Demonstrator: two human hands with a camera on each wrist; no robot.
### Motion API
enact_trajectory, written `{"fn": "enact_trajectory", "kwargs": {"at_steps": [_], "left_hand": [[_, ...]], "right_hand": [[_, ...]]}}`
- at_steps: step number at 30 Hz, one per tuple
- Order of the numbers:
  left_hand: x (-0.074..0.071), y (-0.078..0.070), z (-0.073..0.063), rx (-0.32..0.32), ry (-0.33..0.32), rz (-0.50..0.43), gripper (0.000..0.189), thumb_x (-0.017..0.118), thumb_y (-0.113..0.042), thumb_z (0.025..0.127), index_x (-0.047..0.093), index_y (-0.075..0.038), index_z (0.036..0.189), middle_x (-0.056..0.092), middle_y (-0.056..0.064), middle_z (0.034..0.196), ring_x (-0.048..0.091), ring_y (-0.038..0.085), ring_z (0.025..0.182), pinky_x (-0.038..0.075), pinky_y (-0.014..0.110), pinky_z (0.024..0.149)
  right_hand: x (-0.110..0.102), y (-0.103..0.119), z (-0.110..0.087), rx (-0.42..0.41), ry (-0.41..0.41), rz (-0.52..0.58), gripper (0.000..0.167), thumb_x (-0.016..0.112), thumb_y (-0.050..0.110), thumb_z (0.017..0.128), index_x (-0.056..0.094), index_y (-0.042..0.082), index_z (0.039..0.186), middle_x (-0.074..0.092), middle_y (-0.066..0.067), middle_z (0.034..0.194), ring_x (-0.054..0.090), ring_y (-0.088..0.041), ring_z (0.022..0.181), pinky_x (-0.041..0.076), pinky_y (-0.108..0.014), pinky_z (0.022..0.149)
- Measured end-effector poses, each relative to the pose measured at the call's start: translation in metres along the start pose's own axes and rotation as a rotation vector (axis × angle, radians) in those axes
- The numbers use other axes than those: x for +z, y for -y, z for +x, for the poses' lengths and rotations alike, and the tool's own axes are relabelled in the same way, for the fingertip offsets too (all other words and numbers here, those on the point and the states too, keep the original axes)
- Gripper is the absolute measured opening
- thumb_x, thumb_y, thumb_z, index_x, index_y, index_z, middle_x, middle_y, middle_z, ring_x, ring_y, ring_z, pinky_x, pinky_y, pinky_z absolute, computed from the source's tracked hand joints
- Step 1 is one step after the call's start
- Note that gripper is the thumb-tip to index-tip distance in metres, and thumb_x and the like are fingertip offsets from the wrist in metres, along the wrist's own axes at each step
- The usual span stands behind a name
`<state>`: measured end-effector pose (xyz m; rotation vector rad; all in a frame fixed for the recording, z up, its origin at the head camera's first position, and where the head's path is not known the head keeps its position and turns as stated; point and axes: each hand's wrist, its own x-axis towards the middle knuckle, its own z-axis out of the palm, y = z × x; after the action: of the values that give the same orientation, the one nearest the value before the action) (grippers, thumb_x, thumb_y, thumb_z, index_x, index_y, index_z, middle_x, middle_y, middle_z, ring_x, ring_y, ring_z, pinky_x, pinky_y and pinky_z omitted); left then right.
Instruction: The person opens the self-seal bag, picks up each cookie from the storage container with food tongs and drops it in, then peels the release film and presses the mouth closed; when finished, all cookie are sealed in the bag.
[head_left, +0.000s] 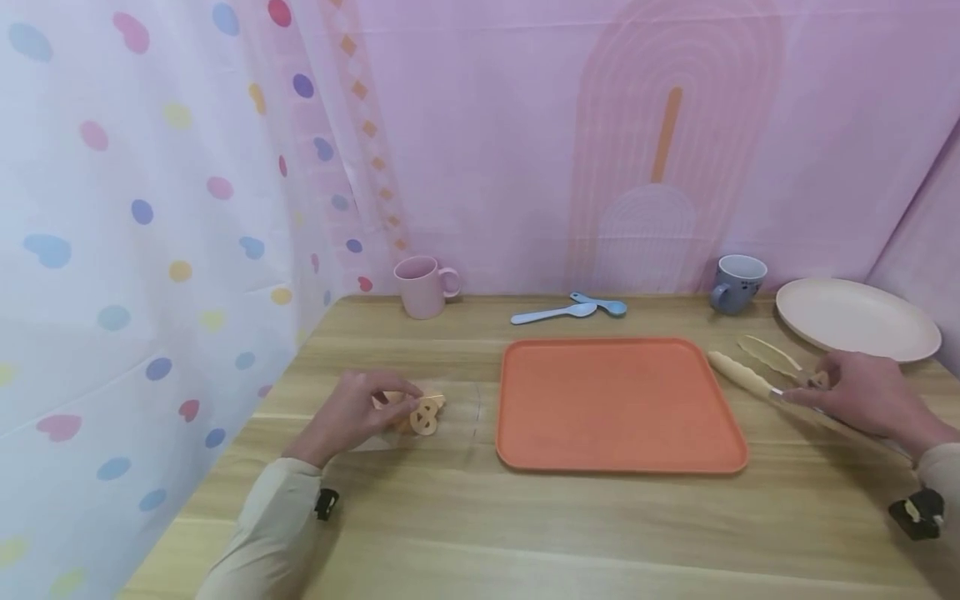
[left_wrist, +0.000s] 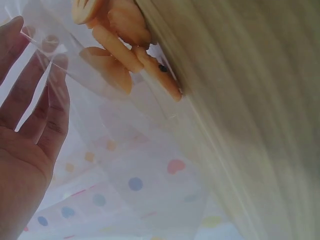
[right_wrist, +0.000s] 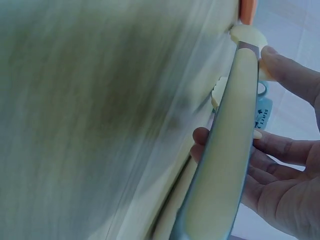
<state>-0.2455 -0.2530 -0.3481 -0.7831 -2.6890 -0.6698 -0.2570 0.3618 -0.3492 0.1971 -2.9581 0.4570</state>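
Note:
At the left of the head view, my left hand [head_left: 360, 412] pinches a clear plastic bag [head_left: 476, 408]. Inside it lie several tan, biscuit-like pieces, one of them a pretzel shape [head_left: 423, 418]. The left wrist view shows my fingers [left_wrist: 57, 100] at the film, with the orange-tan pieces [left_wrist: 117, 52] bunched close to the tabletop. On the right, my right hand [head_left: 873, 396] grips cream-coloured tongs [head_left: 738, 373] by their arms, the tips spread apart and pointing toward the tray. In the right wrist view, the thumb lies along the tongs [right_wrist: 220, 150] and fingers reach round the other side.
An orange tray [head_left: 618, 404] lies mid-table between the hands. Behind stand a pink mug [head_left: 422, 290], crossed blue spoons [head_left: 555, 314], a grey-blue mug [head_left: 738, 285] and a cream plate [head_left: 855, 315]. Curtains [head_left: 487, 150] border the table [head_left: 525, 533] behind and at the left.

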Motion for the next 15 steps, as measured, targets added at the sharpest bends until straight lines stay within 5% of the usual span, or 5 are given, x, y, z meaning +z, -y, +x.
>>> {"fn": "enact_trajectory", "kwargs": {"at_steps": [7, 15], "left_hand": [[-0.001, -0.003, 0.007, -0.027, 0.030, 0.007, 0.015, 0.077, -0.015, 0.087, 0.079, -0.012, 0.102, 0.080, 0.002, 0.102, 0.073, 0.018, 0.091, 0.058, 0.026, 0.072], [0.000, -0.005, 0.010, -0.021, 0.036, -0.014, 0.017, 0.077, -0.015, 0.088, 0.078, -0.010, 0.104, 0.079, 0.004, 0.103, 0.073, 0.019, 0.091, 0.058, 0.027, 0.072]], "right_hand": [[0.002, -0.001, 0.000, 0.012, 0.041, -0.019, 0.054, 0.080, 0.046, 0.080, 0.065, -0.005, 0.085, 0.065, -0.010, 0.073, 0.055, -0.024, 0.068, 0.041, -0.031, 0.059], [0.010, 0.003, -0.002, -0.038, -0.017, -0.032, 0.041, 0.082, 0.038, 0.078, 0.059, 0.009, 0.062, 0.051, 0.003, 0.059, 0.043, -0.014, 0.058, 0.033, -0.028, 0.055]]}}
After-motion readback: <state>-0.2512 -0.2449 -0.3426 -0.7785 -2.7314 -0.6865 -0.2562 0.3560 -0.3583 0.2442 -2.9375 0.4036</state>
